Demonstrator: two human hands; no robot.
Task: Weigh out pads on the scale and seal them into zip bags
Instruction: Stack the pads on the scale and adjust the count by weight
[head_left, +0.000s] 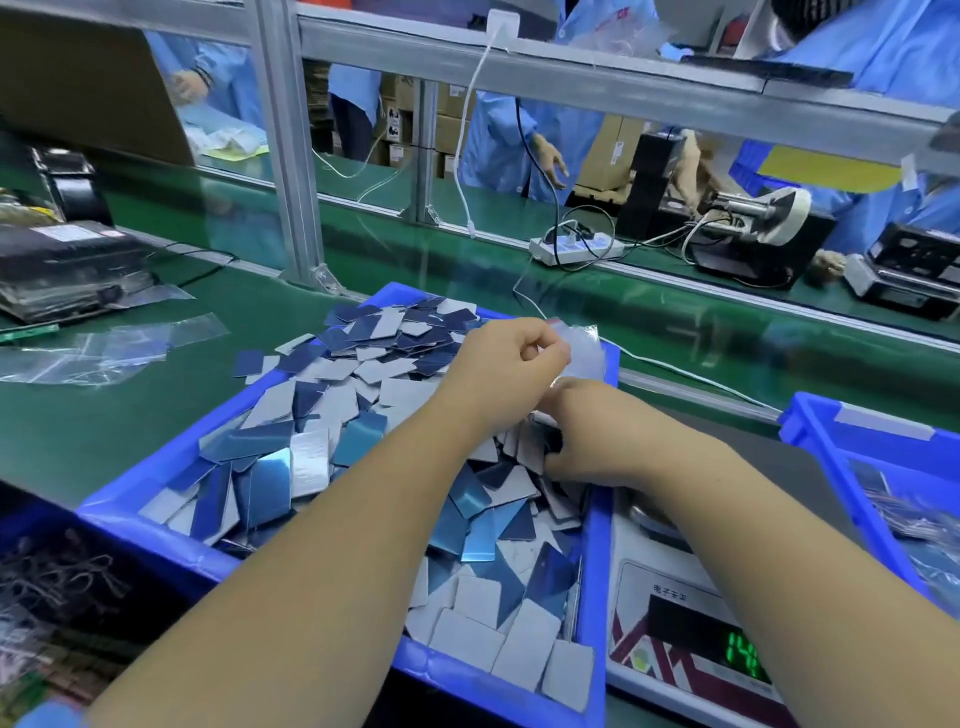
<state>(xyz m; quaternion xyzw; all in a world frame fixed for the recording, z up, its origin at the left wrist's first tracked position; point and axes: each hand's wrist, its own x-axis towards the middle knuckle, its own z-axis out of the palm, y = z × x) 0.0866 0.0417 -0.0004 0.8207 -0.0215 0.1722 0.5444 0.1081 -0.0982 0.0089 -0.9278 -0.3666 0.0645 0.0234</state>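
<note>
A blue bin in front of me is heaped with several blue and grey pads. Above its far right part, my left hand pinches the top of a clear zip bag. Just below it my right hand grips a small stack of pads, fingers curled round them. The white scale stands to the right of the bin, under my right forearm, with green digits lit on its display.
Loose clear zip bags lie on the green mat at left, next to a dark stack. Another blue bin stands at right. Behind an aluminium frame, people in blue coats work beside a power strip.
</note>
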